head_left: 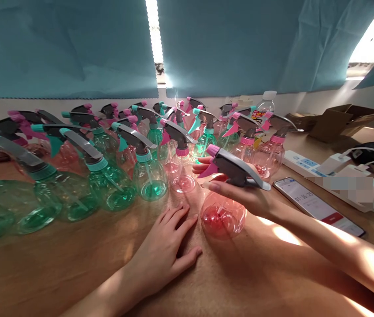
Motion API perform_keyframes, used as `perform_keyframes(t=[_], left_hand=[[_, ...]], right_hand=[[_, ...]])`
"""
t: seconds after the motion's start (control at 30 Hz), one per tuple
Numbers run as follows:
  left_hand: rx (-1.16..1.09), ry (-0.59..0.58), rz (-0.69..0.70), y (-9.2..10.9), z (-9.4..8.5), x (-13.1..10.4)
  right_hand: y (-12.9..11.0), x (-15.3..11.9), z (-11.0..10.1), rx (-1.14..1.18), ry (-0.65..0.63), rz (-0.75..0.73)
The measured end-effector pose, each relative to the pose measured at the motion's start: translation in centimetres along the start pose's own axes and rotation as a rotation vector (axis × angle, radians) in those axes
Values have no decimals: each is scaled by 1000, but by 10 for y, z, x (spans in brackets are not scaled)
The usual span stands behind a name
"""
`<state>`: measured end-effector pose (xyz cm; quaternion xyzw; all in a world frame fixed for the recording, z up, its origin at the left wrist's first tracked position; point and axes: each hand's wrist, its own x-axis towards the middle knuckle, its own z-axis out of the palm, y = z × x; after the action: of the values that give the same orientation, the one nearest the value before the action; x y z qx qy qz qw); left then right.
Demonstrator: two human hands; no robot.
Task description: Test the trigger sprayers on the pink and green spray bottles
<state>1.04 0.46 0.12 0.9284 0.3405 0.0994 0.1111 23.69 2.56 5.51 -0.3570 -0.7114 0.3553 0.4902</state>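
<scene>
A pink spray bottle (223, 215) with a grey and pink trigger head stands upright on the wooden table (74, 273), in front of the others. Around its neck is my right hand (239, 191), its thumb and fingers reaching left under the trigger head; the fingertips show apart from one another, and the palm's contact is partly hidden. My left hand (168, 246) lies palm down on the table, left of that bottle, fingers spread and holding nothing. Just beyond it stand a clear pink-collared bottle (183, 176) and a green-tinted bottle (150, 180).
Rows of green and pink spray bottles (109, 189) fill the left and back. On the right lie a phone (319, 207), a white power strip (332, 180) with plugs and cables, and an open cardboard box (342, 123). A blue curtain (239, 48) hangs behind.
</scene>
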Motion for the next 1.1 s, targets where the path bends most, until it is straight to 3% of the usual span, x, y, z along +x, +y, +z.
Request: perform_keyframes(t=[0.33,0.5,0.6,0.77,0.87,1.1], left_hand=[[-13,11,-2,2,0,0],[-1,16,2,2,0,-1],[5,26,8,0,1,-1],[9,44,19,0,1,-1],[23,45,20,1,2,-1],[49,11,1,1,1,-1]], right_hand=[[-6,-3,0,2,9,46],[-8,-11,-10,-258,-41,106],[-9,-23,-19,-397,-69,65],[-13,-34,-28,-517,-10,77],[-12,-28,-31,-578,46,65],[5,10,-40,-673,118,189]])
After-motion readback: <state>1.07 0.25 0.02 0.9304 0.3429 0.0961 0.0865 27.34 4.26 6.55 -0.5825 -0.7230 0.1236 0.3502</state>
